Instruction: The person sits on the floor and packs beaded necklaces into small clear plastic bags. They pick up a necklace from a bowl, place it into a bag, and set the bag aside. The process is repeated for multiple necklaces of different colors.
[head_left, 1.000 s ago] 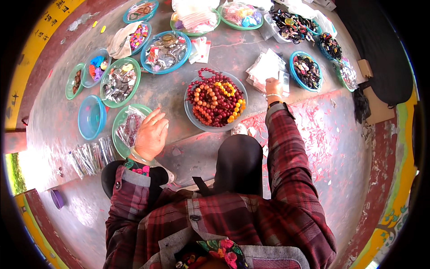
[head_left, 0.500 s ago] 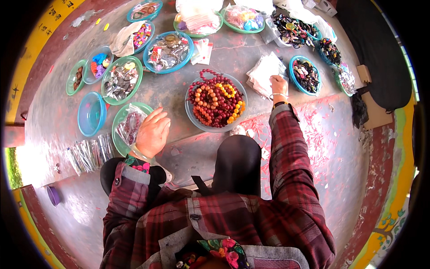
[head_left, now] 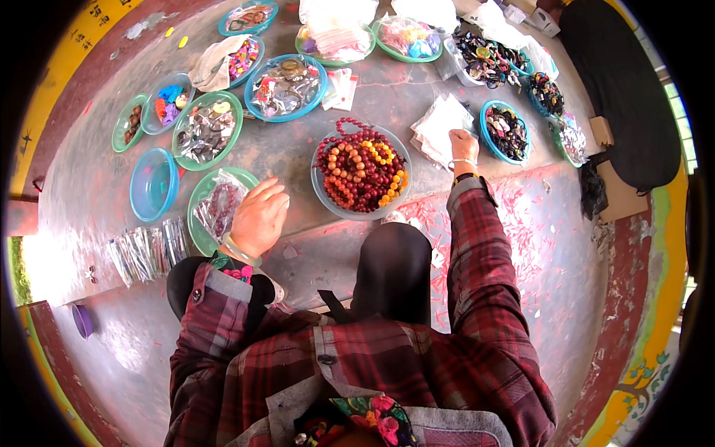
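My left hand (head_left: 261,217) hovers over the right edge of a green bowl (head_left: 247,179), its fingers stretched out and slightly bent, with nothing plain to see in it. Inside that bowl lie dark red bead strings (head_left: 222,204) in clear bags. My right hand (head_left: 463,146) is closed at the near right edge of a stack of clear plastic bags (head_left: 441,128); what its fingers hold, if anything, is hidden. Between my hands stands a clear bowl (head_left: 319,195) heaped with dark red, brown and yellow bead bracelets (head_left: 361,167).
An empty-looking blue bowl (head_left: 134,186) and a row of thin wrapped packets (head_left: 149,252) lie to the left. Several bowls of bagged trinkets line the back, including a blue-rimmed bowl (head_left: 283,116). A bowl of black cords (head_left: 506,132) stands beside my right hand. Red scraps litter the near right floor.
My left hand has shifted slightly to the right. The right hand stays closed at the stack of bags, whose sheets lie slightly differently. The whole view has tilted a little.
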